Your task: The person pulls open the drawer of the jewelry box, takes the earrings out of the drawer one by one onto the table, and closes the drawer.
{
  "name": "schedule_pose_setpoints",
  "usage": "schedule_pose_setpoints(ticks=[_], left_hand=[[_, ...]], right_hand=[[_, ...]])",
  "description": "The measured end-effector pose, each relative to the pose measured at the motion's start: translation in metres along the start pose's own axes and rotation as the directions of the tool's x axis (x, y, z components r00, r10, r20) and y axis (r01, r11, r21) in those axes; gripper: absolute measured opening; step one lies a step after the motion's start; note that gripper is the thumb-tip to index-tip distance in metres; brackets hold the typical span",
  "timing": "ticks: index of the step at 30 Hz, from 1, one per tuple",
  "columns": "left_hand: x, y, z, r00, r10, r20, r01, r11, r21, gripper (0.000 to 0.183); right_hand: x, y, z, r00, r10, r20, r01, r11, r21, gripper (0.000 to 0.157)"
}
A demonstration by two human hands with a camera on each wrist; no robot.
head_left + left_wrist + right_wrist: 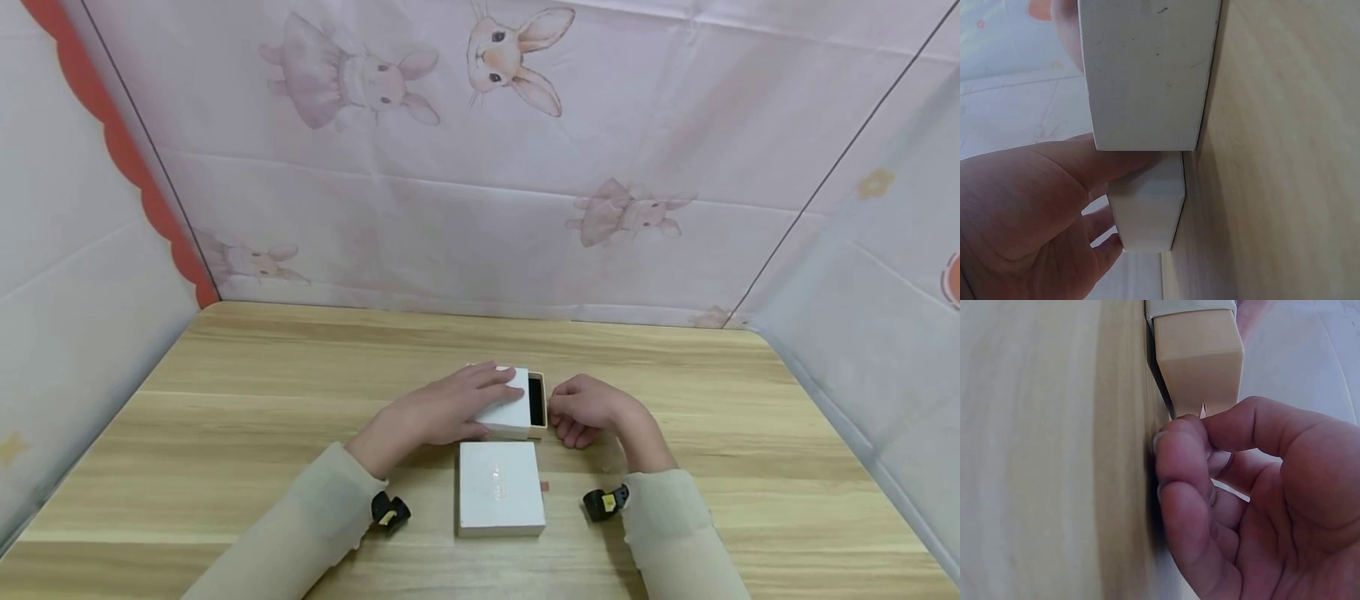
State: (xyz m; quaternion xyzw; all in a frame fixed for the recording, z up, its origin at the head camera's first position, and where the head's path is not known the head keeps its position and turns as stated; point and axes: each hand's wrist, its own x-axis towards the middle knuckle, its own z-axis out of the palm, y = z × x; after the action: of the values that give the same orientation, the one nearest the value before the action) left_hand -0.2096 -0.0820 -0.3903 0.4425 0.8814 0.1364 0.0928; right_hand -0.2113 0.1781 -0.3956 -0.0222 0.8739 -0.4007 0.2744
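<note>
My left hand [448, 407] lies over the far white drawer box [508, 417] and holds its sleeve, thumb along the near side and fingers across the top. From the sleeve's right end a tan drawer [538, 427] with a dark inside sticks out a little. Beside that end, my right hand [588, 410] has its fingers curled. In the right wrist view, thumb and forefinger pinch a small pink ribbon tab [1203, 411] on the drawer's front [1200, 378]. The left wrist view shows the left thumb partly hidden behind a nearer box.
A second white box [501, 487], with faint lettering on its lid, lies just in front of the first. Its short pink tab [545, 486] points right. Both rest on a wood-grain table [300, 367], backed by a rabbit-print cloth [420, 225].
</note>
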Motion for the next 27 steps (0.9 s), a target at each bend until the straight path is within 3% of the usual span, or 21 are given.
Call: schedule_pose_setpoints(ticks=[27], left_hand=[[0.0001,0.0028,-0.0018,1.000,0.006,-0.001,-0.006,1.000,-0.005,0.064]], right_hand=[[-0.0016,0.0011,-0.0029,1.000,0.005,0.010,-0.005,1.000,0.014,0.026]])
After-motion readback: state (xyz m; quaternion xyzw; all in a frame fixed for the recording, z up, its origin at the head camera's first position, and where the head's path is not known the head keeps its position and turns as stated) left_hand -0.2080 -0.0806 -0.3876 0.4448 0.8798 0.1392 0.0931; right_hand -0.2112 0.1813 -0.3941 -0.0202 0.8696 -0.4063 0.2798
